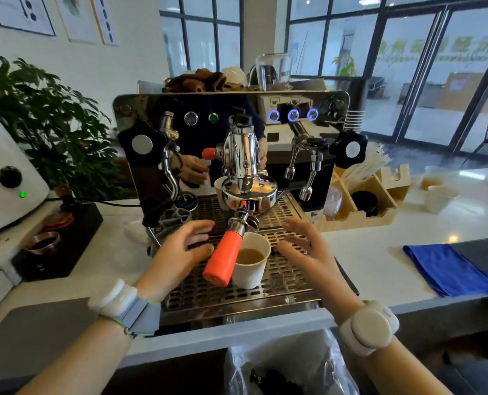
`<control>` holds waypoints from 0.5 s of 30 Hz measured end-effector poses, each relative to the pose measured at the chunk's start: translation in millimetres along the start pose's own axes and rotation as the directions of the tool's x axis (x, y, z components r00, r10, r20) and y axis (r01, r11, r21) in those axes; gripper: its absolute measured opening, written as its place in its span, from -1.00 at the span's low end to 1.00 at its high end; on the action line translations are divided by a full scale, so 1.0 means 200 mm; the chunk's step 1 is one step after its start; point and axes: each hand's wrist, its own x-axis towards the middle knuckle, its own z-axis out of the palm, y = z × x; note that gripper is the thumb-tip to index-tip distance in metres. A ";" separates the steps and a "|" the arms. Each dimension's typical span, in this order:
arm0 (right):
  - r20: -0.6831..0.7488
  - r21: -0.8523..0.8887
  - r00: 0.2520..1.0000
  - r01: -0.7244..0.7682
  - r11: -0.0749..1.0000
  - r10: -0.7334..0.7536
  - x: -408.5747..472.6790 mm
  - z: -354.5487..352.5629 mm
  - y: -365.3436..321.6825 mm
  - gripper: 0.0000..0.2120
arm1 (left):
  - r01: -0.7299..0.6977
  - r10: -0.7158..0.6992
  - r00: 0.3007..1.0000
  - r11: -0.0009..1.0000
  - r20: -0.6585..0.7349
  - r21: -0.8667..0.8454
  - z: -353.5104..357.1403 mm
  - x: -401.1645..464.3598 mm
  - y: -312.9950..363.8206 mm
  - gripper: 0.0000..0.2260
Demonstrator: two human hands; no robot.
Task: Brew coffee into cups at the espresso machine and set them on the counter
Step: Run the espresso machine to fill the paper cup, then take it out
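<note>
A paper cup [249, 262] of coffee stood on the drip tray [282, 283], beside the portafilter's orange handle [222, 259]. Both hands, left hand [180, 252] and right hand [305, 249], flanked it, fingers spread, holding nothing. Knocking the handle while lifting could spill it.

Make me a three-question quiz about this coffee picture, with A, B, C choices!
1. Where is the paper cup?
A. on the drip tray
B. on the blue cloth
C. on top of the machine

2. What colour is the portafilter handle?
A. green
B. orange
C. black

3. What is the right hand doing?
A. gripping the cup
B. holding a spoon
C. open beside the cup

Answers: A, the cup stands on the drip tray; B, the handle is bright orange; C, its fingers are spread, holding nothing.
</note>
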 end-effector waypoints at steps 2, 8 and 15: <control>-0.018 0.023 0.998 0.065 0.998 -0.065 0.03 -0.02 -0.08 -0.63 | -0.072 0.073 0.996 0.997 -0.041 0.025 -0.04 0.00 0.11 -0.61; -0.032 0.090 0.973 0.230 0.969 -0.228 0.10 -0.05 -0.33 -0.62 | -0.252 0.257 0.963 0.965 -0.084 0.069 -0.14 0.03 0.45 -0.70; -0.079 0.095 0.932 0.361 0.928 -0.354 0.23 -0.08 -0.59 -0.63 | -0.421 0.430 0.902 0.897 -0.043 0.138 -0.23 0.11 0.77 -0.73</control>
